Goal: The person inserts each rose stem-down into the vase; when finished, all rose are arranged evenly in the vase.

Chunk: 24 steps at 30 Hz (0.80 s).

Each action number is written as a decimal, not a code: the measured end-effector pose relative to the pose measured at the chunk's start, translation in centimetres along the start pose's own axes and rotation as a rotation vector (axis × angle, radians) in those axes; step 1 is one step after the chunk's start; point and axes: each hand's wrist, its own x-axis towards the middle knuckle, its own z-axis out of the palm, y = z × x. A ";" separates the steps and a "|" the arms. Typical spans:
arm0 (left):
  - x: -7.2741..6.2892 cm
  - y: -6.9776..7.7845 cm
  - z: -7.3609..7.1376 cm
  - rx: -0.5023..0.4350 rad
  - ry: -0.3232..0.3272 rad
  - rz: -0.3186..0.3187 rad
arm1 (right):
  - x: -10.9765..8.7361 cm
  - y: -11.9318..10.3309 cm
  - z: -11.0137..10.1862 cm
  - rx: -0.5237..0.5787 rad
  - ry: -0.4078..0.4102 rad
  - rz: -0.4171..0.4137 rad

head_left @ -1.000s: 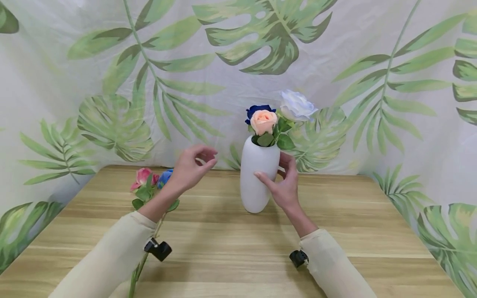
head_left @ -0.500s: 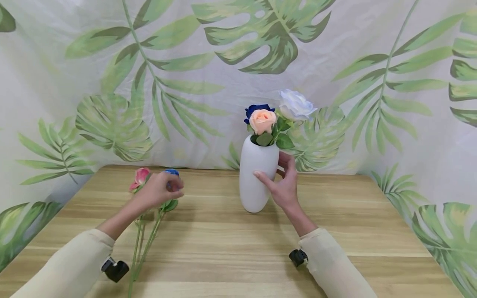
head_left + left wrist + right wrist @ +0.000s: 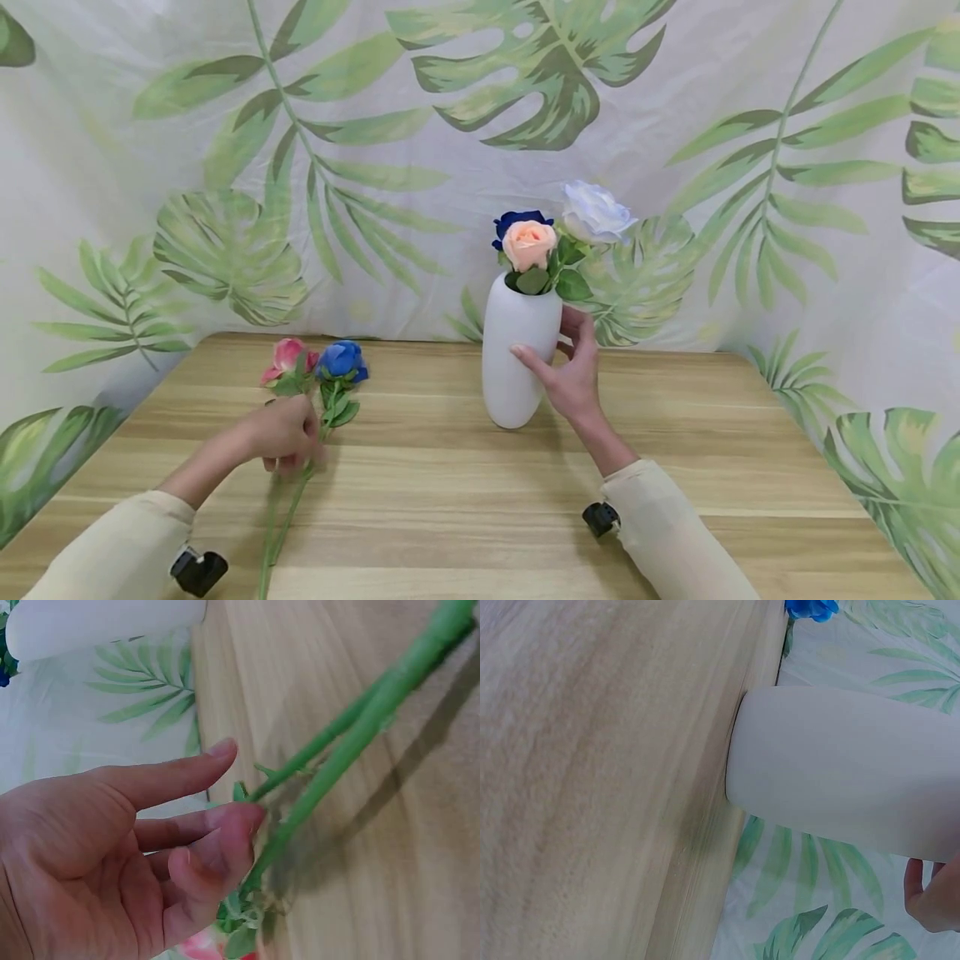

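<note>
My right hand (image 3: 576,375) holds the side of a white vase (image 3: 517,354), its thumb across the front. The vase stands upright on the table, bearing a peach rose (image 3: 530,245), a dark blue rose (image 3: 513,223) and a pale bluish-white rose (image 3: 597,212). At left, a pink rose (image 3: 287,356) and a blue rose (image 3: 342,360) lie side by side, heads toward the back. My left hand (image 3: 285,429) is over their stems, just below the blooms. In the left wrist view its thumb stands apart from the loosely bent fingers, fingertips right at the green stems (image 3: 349,746).
The wood-grain table (image 3: 450,517) reaches back to a leaf-printed cloth (image 3: 360,208) hanging behind it. Black wrist cameras sit at the left cuff (image 3: 198,572) and the right cuff (image 3: 601,520).
My left hand has moved left and down from beside the vase, past the blue rose, to the stems. My right hand and the vase stay in place.
</note>
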 end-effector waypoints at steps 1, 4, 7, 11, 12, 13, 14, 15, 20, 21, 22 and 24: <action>0.0 0.0 0.1 -0.010 -0.012 -0.020 | 0.0 0.0 0.0 -0.001 0.001 0.001; 0.0 0.0 0.4 -0.008 -0.032 -0.079 | 0.0 -0.1 -0.1 -0.003 0.001 0.006; 0.2 0.2 0.6 0.011 -0.073 -0.118 | 0.0 -0.2 -0.2 -0.008 -0.002 0.007; 0.3 0.4 0.7 0.004 -0.146 -0.139 | 0.0 -0.1 -0.3 0.000 -0.007 -0.011; 0.3 0.5 0.7 0.002 -0.154 -0.140 | 0.0 -0.1 -0.3 0.002 -0.008 -0.015; 0.3 0.5 0.8 -0.003 -0.155 -0.146 | 0.0 -0.1 -0.3 0.004 -0.008 -0.017; 0.3 0.5 0.8 -0.012 -0.157 -0.145 | 0.0 -0.1 -0.3 0.005 -0.009 -0.018; 0.3 0.5 0.9 -0.024 -0.155 -0.147 | -0.1 -0.1 -0.3 0.004 -0.008 -0.018; 0.1 0.3 1.1 -0.115 -0.134 -0.160 | -0.1 -0.2 -0.2 -0.002 -0.011 -0.012; 0.1 0.2 1.1 -0.131 -0.128 -0.163 | -0.1 -0.2 -0.2 -0.003 -0.012 -0.010; 0.1 0.2 1.1 -0.146 -0.123 -0.159 | -0.1 -0.3 -0.2 -0.002 -0.012 -0.009; 0.0 0.0 1.1 -0.180 -0.119 -0.145 | -0.1 -0.3 -0.2 -0.002 -0.012 -0.008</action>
